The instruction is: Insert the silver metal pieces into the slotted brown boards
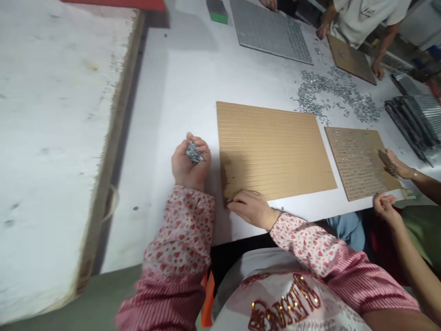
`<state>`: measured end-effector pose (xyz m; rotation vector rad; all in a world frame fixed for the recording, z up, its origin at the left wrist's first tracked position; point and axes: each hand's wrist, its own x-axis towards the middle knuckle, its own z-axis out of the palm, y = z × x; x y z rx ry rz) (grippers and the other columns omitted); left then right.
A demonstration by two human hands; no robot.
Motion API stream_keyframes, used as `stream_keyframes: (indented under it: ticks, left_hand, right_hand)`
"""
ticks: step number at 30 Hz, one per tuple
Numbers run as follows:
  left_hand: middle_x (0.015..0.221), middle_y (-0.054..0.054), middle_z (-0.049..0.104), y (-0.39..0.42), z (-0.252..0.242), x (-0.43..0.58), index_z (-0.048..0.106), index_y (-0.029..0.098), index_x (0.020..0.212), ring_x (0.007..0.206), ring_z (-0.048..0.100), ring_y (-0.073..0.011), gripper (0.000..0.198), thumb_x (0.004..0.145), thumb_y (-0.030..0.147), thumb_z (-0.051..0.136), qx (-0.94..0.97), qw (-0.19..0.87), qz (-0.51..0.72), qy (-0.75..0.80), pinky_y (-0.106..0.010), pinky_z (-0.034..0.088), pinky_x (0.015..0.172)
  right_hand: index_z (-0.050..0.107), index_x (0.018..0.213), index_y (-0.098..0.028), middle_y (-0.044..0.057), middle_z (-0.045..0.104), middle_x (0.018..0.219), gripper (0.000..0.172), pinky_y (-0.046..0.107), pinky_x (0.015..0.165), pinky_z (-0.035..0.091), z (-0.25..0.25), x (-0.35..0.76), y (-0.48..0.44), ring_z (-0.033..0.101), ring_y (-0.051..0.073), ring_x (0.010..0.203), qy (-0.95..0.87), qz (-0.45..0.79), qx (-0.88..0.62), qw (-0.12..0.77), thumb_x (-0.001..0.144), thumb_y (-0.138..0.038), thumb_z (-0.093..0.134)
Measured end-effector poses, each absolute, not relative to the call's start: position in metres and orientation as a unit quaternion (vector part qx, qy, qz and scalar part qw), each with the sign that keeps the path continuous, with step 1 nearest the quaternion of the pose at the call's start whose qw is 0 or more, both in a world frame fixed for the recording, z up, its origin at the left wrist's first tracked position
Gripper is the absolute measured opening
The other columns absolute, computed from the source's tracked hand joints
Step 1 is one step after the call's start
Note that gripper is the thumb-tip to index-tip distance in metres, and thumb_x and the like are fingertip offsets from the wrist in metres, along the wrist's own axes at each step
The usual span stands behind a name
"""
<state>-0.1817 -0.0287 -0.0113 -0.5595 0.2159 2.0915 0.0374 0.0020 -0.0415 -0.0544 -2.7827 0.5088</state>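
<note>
My left hand (191, 165) is turned palm up at the left of the cardboard, its fingers curled round a heap of small shiny metal pieces (195, 152). A large corrugated cardboard sheet (275, 147) with ridged lines lies flat on the white table (186, 69). At its near left corner rests my right hand (251, 207), thumb and fingertips pinched together. A tiny metal piece (230, 200) shows at those fingertips, touching the cardboard edge. The exact kind of the pieces is too small to tell.
Loose metal pieces (327, 92) lie scattered beyond the cardboard. To the right, a co-worker's hands are at another ridged board (358, 161). Across the table, a person in a white shirt holds a brown board (351, 59). A grey board (268, 32) and a white panel (51, 138) lie farther off.
</note>
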Motion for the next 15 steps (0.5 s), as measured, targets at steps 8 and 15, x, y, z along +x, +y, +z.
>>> stream_keyframes:
  ticks: [8,15]
  left_hand:
    - [0.066,-0.001,0.055,-0.0261,-0.0158,-0.1825,0.058,0.015,0.078,0.056,0.054,-0.005,0.032,0.098,0.016,0.032,-0.209,0.452,0.857,0.132,-0.011,0.043,0.05]
    - [0.067,0.0,0.055,-0.0253,-0.0155,-0.1807,0.057,0.015,0.078,0.055,0.053,-0.0042,0.029,0.097,0.015,0.035,-0.228,0.462,0.851,0.105,-0.01,0.043,0.05]
  right_hand:
    - [0.069,0.098,-0.022,0.006,0.066,0.089,0.015,0.028,0.076,0.05,-0.0412,0.0433,0.0072,0.061,0.015,0.086,-0.932,0.322,-0.057,0.154,0.093,-0.025,0.055]
    - [0.069,0.094,-0.021,0.006,0.064,0.088,0.017,0.028,0.074,0.049,-0.0326,0.0395,0.0025,0.06,0.016,0.084,-0.953,0.27,-0.069,0.119,0.094,-0.027,0.052]
